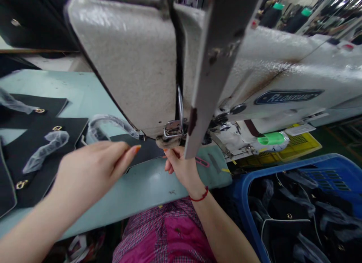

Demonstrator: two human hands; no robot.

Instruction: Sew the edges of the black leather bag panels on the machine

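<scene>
At the grey metal sewing machine [132,67], right hand [183,168] was half-curled. Left hand [93,165] was narrow near black flat panel [145,153]; grips unclear.

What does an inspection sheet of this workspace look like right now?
Surface: pale table, small specks and scraps on it.
Job's things: black piece beside the sewing machine's needle area; more black pieces at left, with gold-coloured fittings and clear-wrapped straps.
Clutter: pink tool, yellow scraps.
Hands: left closed, above the table; right by the presser area, fingertips partly hidden.
Cables: nothing seen.
Surroundings: filled blue basket, yellow basket.
</scene>
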